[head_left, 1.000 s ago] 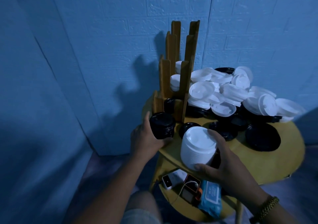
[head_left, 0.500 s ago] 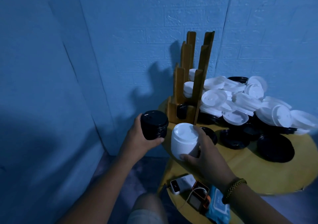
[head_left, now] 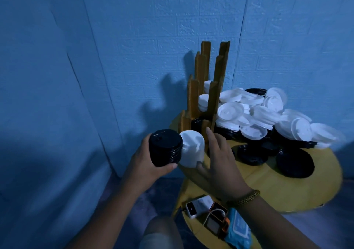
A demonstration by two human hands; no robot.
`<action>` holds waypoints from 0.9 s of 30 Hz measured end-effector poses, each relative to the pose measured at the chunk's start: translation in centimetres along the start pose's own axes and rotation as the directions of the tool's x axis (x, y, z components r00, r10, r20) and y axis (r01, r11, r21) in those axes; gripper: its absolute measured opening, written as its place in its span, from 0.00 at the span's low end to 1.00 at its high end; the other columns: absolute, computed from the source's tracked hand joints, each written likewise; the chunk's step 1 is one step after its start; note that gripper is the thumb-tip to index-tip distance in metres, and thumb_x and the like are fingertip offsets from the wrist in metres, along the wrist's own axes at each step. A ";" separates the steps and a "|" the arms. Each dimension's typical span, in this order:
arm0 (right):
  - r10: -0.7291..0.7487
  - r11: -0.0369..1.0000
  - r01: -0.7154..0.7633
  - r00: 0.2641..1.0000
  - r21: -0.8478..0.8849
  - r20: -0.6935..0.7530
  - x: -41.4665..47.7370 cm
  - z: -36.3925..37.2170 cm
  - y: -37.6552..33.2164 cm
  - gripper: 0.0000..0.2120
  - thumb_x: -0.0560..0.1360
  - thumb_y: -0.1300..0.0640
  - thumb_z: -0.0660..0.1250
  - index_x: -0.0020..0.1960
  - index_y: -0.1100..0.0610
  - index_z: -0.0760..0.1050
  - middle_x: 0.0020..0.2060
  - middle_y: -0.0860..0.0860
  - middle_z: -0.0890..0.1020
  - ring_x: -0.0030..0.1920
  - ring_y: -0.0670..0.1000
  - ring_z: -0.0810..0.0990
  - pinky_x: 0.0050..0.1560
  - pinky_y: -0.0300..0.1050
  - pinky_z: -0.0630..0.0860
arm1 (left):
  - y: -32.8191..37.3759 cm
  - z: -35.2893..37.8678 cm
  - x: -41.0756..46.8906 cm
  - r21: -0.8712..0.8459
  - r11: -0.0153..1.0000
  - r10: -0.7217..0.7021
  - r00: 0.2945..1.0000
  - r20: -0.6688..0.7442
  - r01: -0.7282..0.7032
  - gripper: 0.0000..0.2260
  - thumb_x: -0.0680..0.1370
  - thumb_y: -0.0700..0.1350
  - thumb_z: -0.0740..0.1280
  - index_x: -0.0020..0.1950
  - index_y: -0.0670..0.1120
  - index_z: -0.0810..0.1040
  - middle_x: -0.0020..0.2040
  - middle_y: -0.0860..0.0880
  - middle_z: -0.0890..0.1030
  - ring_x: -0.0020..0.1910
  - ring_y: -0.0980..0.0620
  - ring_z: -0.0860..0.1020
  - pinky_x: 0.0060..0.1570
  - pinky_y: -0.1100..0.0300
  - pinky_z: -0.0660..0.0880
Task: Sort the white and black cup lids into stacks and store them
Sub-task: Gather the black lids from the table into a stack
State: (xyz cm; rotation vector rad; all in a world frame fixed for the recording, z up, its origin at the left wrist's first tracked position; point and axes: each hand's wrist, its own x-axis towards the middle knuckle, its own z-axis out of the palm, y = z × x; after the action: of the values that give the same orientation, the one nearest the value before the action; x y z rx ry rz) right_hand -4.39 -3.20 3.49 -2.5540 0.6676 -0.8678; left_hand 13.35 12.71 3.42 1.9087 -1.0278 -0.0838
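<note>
Yellow table (head_left: 268, 187); black lid stack (head_left: 164, 147), white lid stack (head_left: 191, 149) (blue brick-patterned wall (head_left: 134, 38)).

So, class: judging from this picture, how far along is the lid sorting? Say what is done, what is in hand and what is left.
Done: a few white lids and black lids sit in the wooden rack. In hand: the left hand holds a black stack, the right hand a white stack, both near the rack. Left: a large pile of loose white and black lids on the yellow table.

Left hand (head_left: 145, 160) grips a black lid stack (head_left: 165, 147); right hand (head_left: 218, 166) holds a white stack (head_left: 191, 148), apparently touching it.
</note>
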 end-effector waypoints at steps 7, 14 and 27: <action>0.019 0.888 -0.034 0.999 0.459 0.037 -3.8 -6.2 -1.2 0.45 0.67 0.28 0.68 0.78 0.42 0.57 0.72 0.35 0.63 0.69 0.31 0.63 0.63 0.26 0.65 | 6.6 4.0 -2.9 -0.052 0.989 0.144 0.969 0.199 -0.136 0.46 0.60 0.65 0.77 0.74 0.63 0.59 0.64 0.65 0.73 0.61 0.63 0.74 0.54 0.66 0.75; 0.272 0.830 -0.270 0.960 0.488 0.068 -7.6 -10.4 4.4 0.37 0.67 0.40 0.76 0.73 0.44 0.67 0.65 0.40 0.74 0.62 0.35 0.74 0.61 0.41 0.77 | 10.7 12.7 -3.4 -0.089 0.979 0.203 0.891 0.407 -0.182 0.48 0.64 0.62 0.78 0.77 0.64 0.53 0.67 0.61 0.70 0.65 0.56 0.73 0.59 0.53 0.77; 0.447 0.763 -0.320 0.889 0.562 -0.101 -8.4 -10.3 9.3 0.24 0.75 0.54 0.73 0.69 0.48 0.70 0.59 0.41 0.78 0.56 0.35 0.78 0.53 0.33 0.77 | 9.5 16.8 -1.2 0.129 0.961 0.143 0.835 0.531 -0.246 0.46 0.65 0.68 0.75 0.76 0.59 0.56 0.70 0.55 0.69 0.66 0.54 0.69 0.56 0.60 0.70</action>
State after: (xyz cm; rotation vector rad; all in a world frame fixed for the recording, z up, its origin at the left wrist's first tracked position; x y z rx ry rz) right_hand -19.81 -8.23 2.88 -1.7487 0.8445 -1.0333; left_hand -0.80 -0.18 0.80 1.9878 -1.6433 -0.4148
